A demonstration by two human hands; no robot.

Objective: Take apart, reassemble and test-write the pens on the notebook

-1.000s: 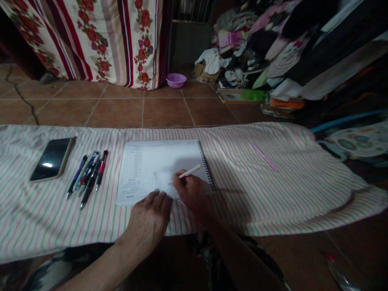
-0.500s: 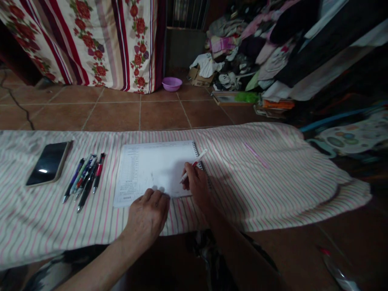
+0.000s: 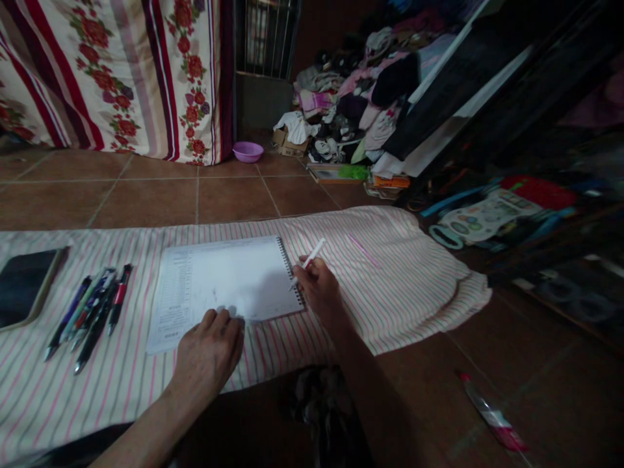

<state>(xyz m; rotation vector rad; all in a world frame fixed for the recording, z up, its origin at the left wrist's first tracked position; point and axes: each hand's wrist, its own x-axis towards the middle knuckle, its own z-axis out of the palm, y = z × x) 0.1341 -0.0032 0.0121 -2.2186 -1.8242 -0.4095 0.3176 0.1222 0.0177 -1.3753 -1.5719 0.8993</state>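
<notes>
A spiral-bound notebook lies on a striped cloth, its binding on the right; a few faint marks show on the white page and printed text runs down its left side. My left hand rests on the notebook's near edge, fingers curled together, with nothing seen in them. Over the spiral binding, my right hand grips a white pen with a red part near the fingers. The pen slants, its tip pointing down and left; whether the tip touches the notebook I cannot tell.
Several pens lie bunched left of the notebook, near a dark phone. A thin pink stick-like thing is on the striped cloth at right. On the tiled floor are a purple basin, piled clothes and a bottle.
My view has turned to the right, so the scene sits further left. My right hand with the pen has moved from above the page to the binding. My left hand stays on the near edge.
</notes>
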